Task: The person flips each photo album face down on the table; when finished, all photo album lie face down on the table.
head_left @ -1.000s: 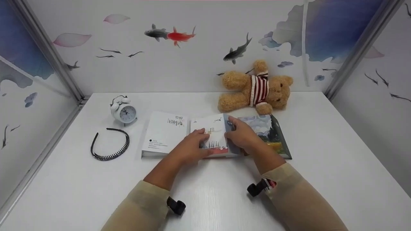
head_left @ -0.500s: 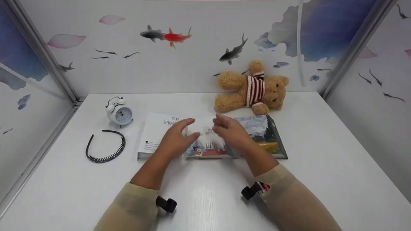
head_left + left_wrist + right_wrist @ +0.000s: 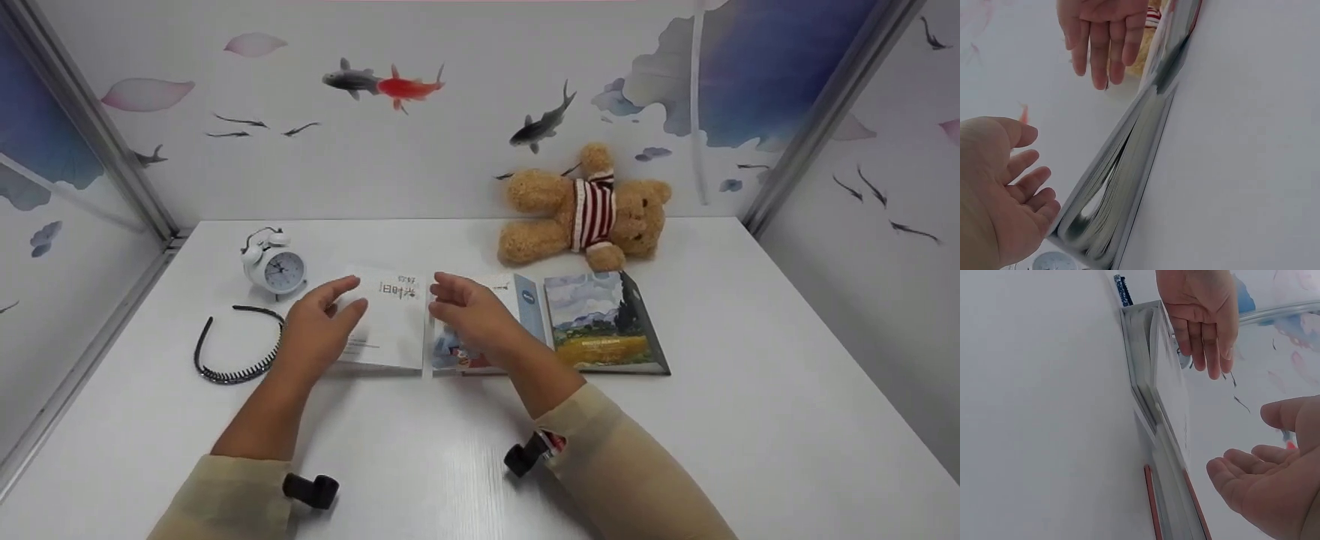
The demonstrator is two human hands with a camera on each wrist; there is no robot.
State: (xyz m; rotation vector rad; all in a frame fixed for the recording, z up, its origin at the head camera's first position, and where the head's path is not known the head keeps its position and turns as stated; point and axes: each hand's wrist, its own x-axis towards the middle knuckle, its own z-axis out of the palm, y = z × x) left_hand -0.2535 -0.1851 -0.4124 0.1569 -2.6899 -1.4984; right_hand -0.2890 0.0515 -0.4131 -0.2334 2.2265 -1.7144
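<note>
Three books lie side by side on the white table. At the left is a white book (image 3: 390,322) with printed characters on its cover. The middle book (image 3: 529,300) has an illustrated, blue-edged cover, and the right one is a book with a landscape painting (image 3: 596,322). My left hand (image 3: 319,322) is held at the white book's left side, fingers loosely bent and holding nothing. Over the gap between the white and middle books is my right hand (image 3: 472,311), palm facing left, holding nothing. In the left wrist view, the white book's page edges (image 3: 1123,197) show beside my fingers.
A white twin-bell alarm clock (image 3: 277,266) stands at the back left. In front of it lies a black toothed headband (image 3: 240,375), partly behind my left hand. A teddy bear (image 3: 592,214) in a striped sweater lies behind the books, near the back wall.
Both hands have let go of the middle book and moved left, to the white book. The books, clock, headband and bear keep their places; the camera view shifts slightly.
</note>
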